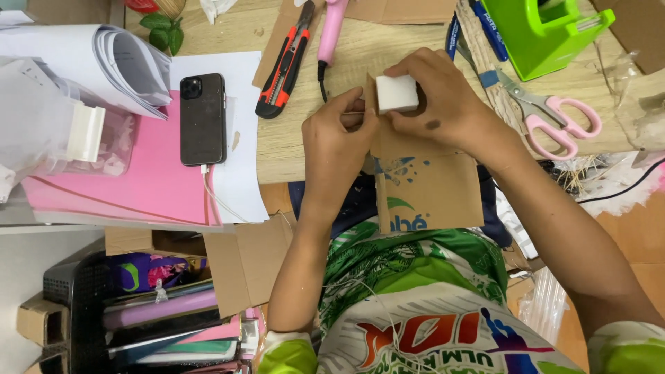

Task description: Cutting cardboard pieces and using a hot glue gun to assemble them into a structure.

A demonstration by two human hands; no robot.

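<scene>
My left hand (337, 142) and my right hand (443, 100) meet over a brown cardboard piece (426, 187) that hangs past the near edge of the wooden table (291, 149). The right hand's fingers press a small white foam block (396, 93) against the top of the cardboard. The left hand pinches the cardboard's upper left edge beside the block. The lower part of the cardboard lies over my lap.
A red and black utility knife (284, 66), a pink glue gun (331, 31), pink-handled scissors (551, 114), a green tape dispenser (544, 31) and blue pens (485, 28) lie on the table. A black phone (202, 118) rests on pink and white sheets at left. A black crate of folders (83, 305) stands below.
</scene>
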